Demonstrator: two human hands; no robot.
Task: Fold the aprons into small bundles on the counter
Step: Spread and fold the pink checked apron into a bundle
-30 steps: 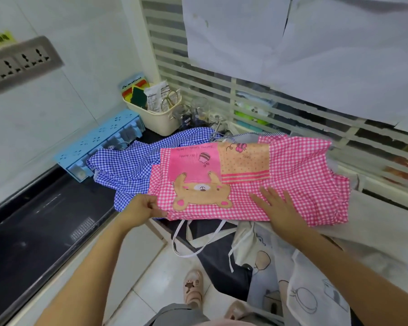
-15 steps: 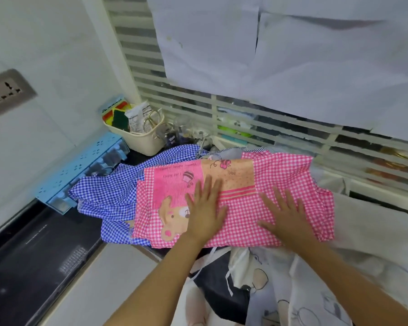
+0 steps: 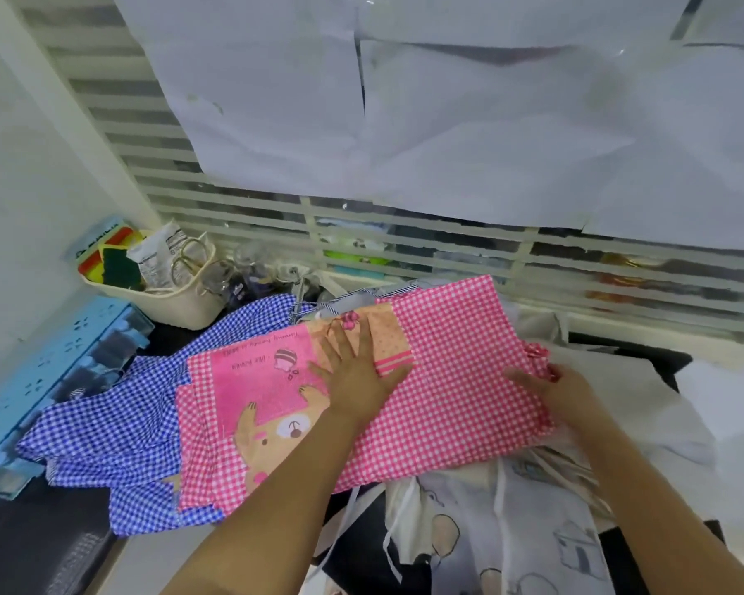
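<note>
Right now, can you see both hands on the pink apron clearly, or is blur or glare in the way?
Head view: soft, even light, no glare on the pink apron; left hand, flat on it, is sharp; right hand, gripping its right edge, slightly smeared; papers up top blurred; wide lens bends the window bars.

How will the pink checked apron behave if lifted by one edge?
Probably floppy: the pink checked apron lies in soft layers, bunching where the right hand grips. Likely light and shifty, since the left hand presses it flat.
</note>
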